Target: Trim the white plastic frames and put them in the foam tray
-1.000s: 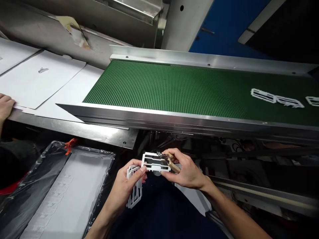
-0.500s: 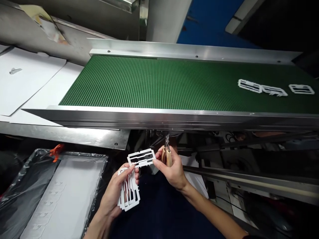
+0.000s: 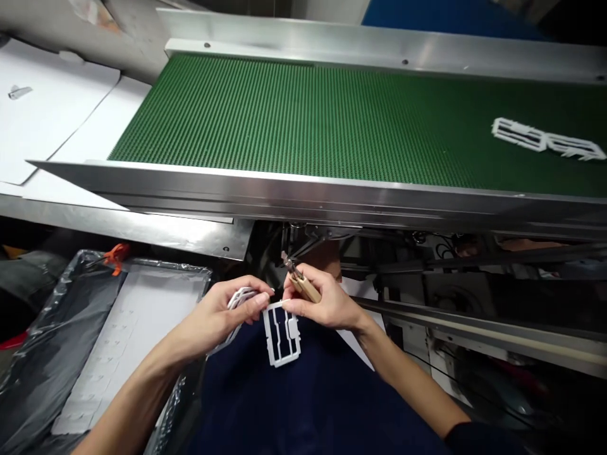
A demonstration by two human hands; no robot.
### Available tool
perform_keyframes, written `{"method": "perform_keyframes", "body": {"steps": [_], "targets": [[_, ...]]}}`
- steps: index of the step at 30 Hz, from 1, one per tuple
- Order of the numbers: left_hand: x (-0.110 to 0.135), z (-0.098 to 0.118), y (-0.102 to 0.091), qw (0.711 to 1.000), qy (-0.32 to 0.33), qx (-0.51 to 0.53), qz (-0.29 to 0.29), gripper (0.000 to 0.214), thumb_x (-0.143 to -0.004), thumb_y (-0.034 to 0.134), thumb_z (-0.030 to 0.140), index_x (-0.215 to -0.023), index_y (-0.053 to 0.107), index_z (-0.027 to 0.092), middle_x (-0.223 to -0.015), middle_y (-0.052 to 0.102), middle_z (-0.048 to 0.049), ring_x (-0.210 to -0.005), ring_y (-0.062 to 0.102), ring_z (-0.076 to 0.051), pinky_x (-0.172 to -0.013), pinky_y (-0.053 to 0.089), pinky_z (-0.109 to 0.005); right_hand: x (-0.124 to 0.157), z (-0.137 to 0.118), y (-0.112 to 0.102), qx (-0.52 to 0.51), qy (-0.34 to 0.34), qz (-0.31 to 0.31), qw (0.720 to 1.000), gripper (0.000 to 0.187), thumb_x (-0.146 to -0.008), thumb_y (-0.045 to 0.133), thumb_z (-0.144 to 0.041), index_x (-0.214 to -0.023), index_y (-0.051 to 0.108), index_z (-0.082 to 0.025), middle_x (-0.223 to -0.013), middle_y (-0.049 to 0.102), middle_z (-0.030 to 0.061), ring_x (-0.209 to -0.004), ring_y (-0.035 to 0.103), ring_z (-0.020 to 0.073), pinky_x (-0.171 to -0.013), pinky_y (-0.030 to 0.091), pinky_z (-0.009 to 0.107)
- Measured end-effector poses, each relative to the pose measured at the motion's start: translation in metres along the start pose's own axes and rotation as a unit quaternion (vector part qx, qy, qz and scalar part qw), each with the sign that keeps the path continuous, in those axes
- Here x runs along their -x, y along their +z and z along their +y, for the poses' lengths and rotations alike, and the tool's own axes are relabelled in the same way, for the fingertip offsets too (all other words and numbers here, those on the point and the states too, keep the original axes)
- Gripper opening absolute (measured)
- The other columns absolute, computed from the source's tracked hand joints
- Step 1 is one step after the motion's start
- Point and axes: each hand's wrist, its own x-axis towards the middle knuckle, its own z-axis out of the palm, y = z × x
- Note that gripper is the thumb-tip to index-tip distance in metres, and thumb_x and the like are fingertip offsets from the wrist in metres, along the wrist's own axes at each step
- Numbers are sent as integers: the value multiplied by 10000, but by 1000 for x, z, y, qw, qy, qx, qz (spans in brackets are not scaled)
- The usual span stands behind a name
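Observation:
Several stacked white plastic frames [image 3: 236, 302] are pinched in my left hand [image 3: 236, 309], which partly covers them. One single white plastic frame [image 3: 283, 335] hangs upright between my hands, its top edge held by the thumb and fingers of my right hand [image 3: 317, 300]. A pair of nippers [image 3: 303, 284] with tan handles also sits in my right hand, jaws pointing up and left. My left fingertips are close to the top corner of the single frame; whether they touch it I cannot tell.
A green conveyor belt [image 3: 303, 120] with metal side rails [image 3: 284, 183] runs across in front, carrying white frames [image 3: 519, 134] at the right. To the lower left, a plastic-lined box [image 3: 95, 316] holds white sheets, with an orange clip [image 3: 116, 258] on its rim. White paper [image 3: 52, 107] lies at left.
The single frame has turned from lying sideways to hanging upright. My left hand has tilted its stack, and the nippers now lean left. The view has shifted downward; frames on the belt appear farther right.

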Motion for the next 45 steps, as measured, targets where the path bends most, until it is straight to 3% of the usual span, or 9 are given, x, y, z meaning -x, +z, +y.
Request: {"method": "perform_keyframes", "body": {"steps": [3, 10, 20, 27, 30, 32, 36, 42, 45], "targets": [[1, 1, 4, 996, -23, -49, -72, 189, -820, 591, 369, -831, 612, 182, -717, 555, 7, -624, 464, -119, -570, 372, -226, 5, 8, 13, -24, 30, -30, 999, 244, -694, 689, -179, -861, 511, -181, -772, 559, -21, -663, 515, 93, -608, 436, 219], [17, -10, -3, 993, -94, 12, -67, 192, -808, 597, 360, -801, 611, 169, -673, 549, 3, -599, 497, -134, -609, 396, -251, 25, 23, 37, 1, 68, 17, 998, 170, -752, 627, -209, -858, 496, -187, -752, 512, -35, -648, 480, 82, -595, 410, 209], [12, -10, -15, 989, -103, -6, -105, 218, -778, 622, 392, -811, 645, 178, -634, 562, -19, -570, 520, -160, -528, 413, -237, 15, 31, 38, 4, 69, -26, 997, 206, -732, 643, -261, -864, 502, -188, -755, 516, -28, -649, 475, 95, -585, 399, 219], [12, -17, -19, 989, -42, -84, -116, 214, -831, 554, 367, -740, 561, 173, -608, 490, 15, -552, 422, -126, -492, 292, -221, 9, 36, 43, -11, 59, -50, 997, 184, -734, 643, -241, -834, 500, -183, -728, 489, -38, -624, 447, 86, -567, 374, 213], [11, -21, -17, 989, 38, -107, -90, 209, -859, 517, 337, -740, 548, 168, -725, 551, -16, -662, 484, -151, -603, 367, -246, 5, 38, 44, -30, 47, -50, 997, 218, -716, 669, -249, -834, 499, -182, -725, 480, -40, -630, 442, 86, -580, 372, 216], [11, -26, -15, 991, 79, -66, -85, 189, -867, 504, 313, -763, 556, 164, -848, 593, -60, -787, 530, -193, -718, 405, -289, 4, 41, 46, -44, 47, -48, 997, 258, -699, 695, -275, -836, 496, -183, -720, 470, -44, -628, 436, 85, -585, 372, 218], [12, -31, -16, 992, 78, -4, -101, 169, -864, 511, 304, -782, 560, 164, -865, 601, -83, -833, 553, -222, -751, 424, -317, 5, 42, 49, -32, 60, -49, 996, 265, -708, 692, -307, -843, 498, -187, -729, 491, -40, -636, 449, 90, -597, 385, 224], [12, -20, -20, 988, 92, -51, -111, 187, -868, 504, 302, -774, 585, 162, -883, 604, -74, -834, 551, -209, -770, 417, -302, 5, 30, 42, 34, 50, -63, 996, 197, -760, 638, -297, -875, 513, -196, -781, 554, -22, -682, 524, 110, -642, 433, 242], [12, -16, -21, 986, 87, -83, -117, 197, -867, 503, 312, -761, 571, 161, -808, 581, -51, -764, 527, -187, -706, 408, -275, 8, 18, 33, 123, 35, -68, 989, 193, -791, 596, -299, -939, 518, -201, -862, 601, 1, -744, 565, 129, -691, 444, 259]]}}
